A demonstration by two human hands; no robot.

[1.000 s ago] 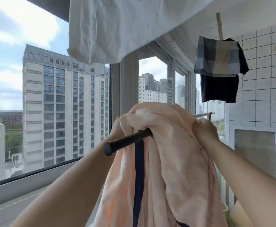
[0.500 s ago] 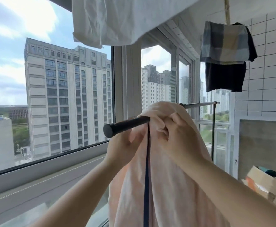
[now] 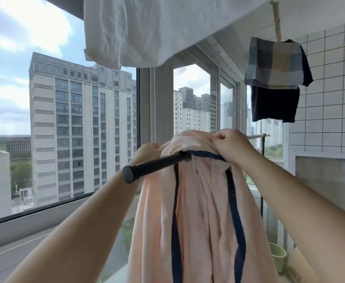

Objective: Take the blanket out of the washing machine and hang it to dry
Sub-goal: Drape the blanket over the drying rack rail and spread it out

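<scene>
A pale pink blanket (image 3: pixel 198 217) with dark blue edging hangs bunched over a horizontal drying rail (image 3: pixel 153 167) whose near end has a black cap. My left hand (image 3: pixel 147 153) grips the blanket on the window side of the rail, partly hidden behind the rail and fabric. My right hand (image 3: pixel 232 142) is closed on a fold of the blanket at the top of the rail, on its far side. Two lines of blue edging run down the front of the hanging cloth.
A white sheet (image 3: pixel 147 27) hangs overhead. A checked cloth over a dark garment (image 3: pixel 276 78) hangs at upper right by the tiled wall (image 3: pixel 331 99). Large windows (image 3: pixel 65 119) run along the left. A green pot (image 3: pixel 278 254) sits low right.
My right hand has moved from the front of the blanket up to the top and far side of the rail, spreading the fabric. A second blue edge now shows.
</scene>
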